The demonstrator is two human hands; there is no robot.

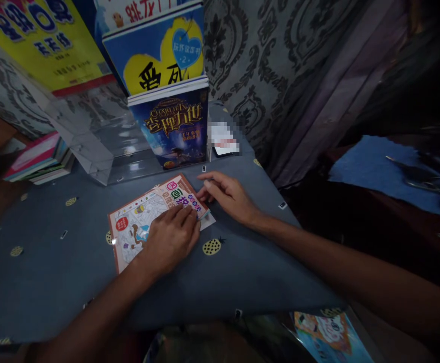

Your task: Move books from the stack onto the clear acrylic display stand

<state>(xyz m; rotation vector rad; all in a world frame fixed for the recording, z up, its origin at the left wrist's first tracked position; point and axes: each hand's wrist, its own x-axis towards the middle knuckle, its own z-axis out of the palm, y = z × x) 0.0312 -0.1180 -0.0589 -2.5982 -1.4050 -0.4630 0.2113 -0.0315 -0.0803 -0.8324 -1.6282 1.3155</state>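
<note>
A colouring book (131, 237) with a brown-edged cover and a line drawing lies at a slant on the table. My left hand (174, 233) rests flat across its lower right part, fingers stretched out, covering some of the cover. Just off the book's right corner is my right hand (232, 197), index finger extended and the others loosely bent, with nothing seen in it. Whether its fingertips touch the corner I cannot tell. A whitish page or sheet (209, 222) sticks out from under the book's right edge.
A clear stepped stand (95, 164) holds upright books, with a dark blue book (178, 131) in front. At the left lies a pile of books (42, 161). A partly blurred item (224, 138) lies beside the stand. Below the table's front edge is another colourful book (327, 333).
</note>
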